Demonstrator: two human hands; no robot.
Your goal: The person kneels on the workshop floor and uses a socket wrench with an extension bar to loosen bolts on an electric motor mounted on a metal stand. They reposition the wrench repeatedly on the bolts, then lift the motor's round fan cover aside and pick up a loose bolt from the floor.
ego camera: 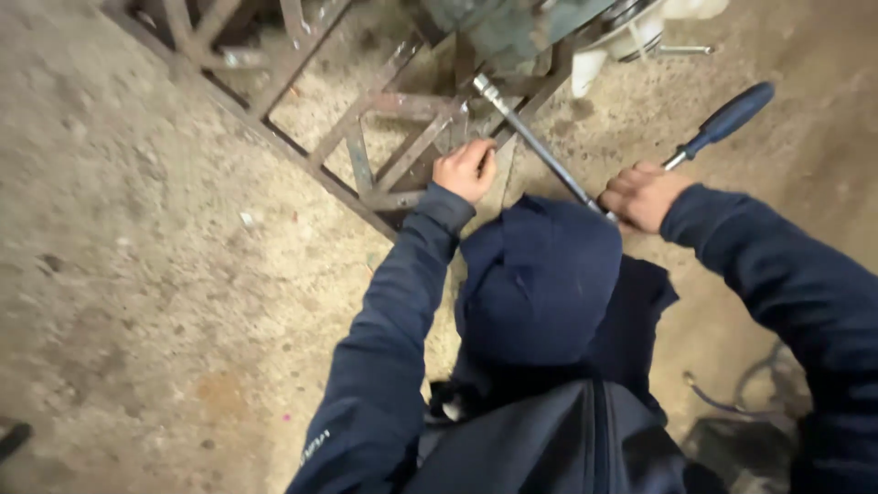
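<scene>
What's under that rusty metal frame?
Under the rusty metal frame, sandy dirt ground shows through its openings. The left hand rests on the frame's edge; the right hand grips a long wrench. The greenish machine hides the frame's far end.

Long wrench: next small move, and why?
Probably a short swing of the blue handle by the right hand: the long wrench has its head up at the green machine, and the left hand braces on the metal frame.

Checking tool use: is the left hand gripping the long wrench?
No, the left hand rests on the rusty metal frame; only the right hand grips the wrench.
</scene>
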